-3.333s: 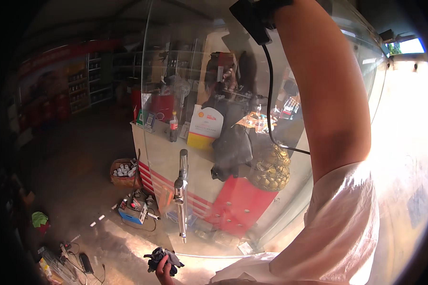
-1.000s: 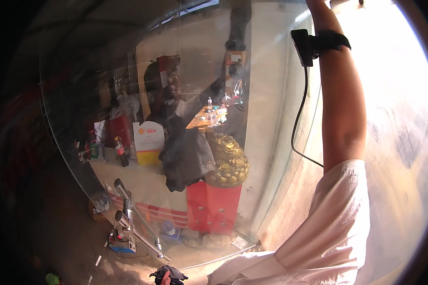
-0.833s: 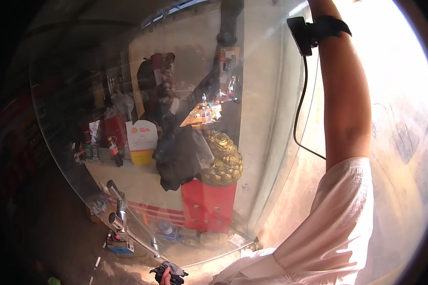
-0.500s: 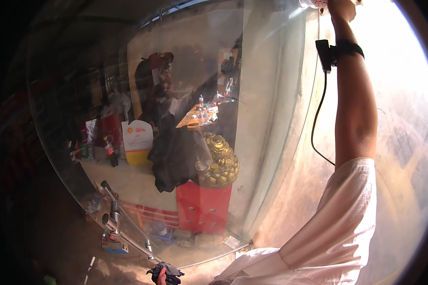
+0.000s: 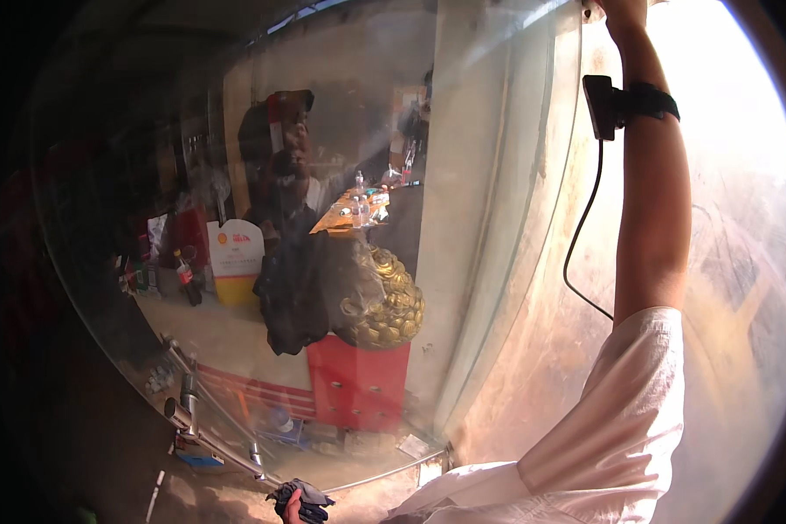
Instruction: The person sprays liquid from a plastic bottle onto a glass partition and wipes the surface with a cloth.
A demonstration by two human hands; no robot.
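Dusty glass pane [image 5: 341, 262]; left hand [image 5: 293, 505] grip clenched on one dark rag [image 5: 301, 497]; right grip unseen.

showing a red cabinet [image 5: 358, 384], gold ornament [image 5: 389, 301], white sleeve [image 5: 620, 419], black wrist strap [image 5: 642, 100], dark grey cloth [image 5: 299, 499].

Glass pane [image 5: 498, 218] close ahead, blocking reach

Glossy smeared glass pane [image 5: 341, 218], dark cloth [image 5: 301, 498]
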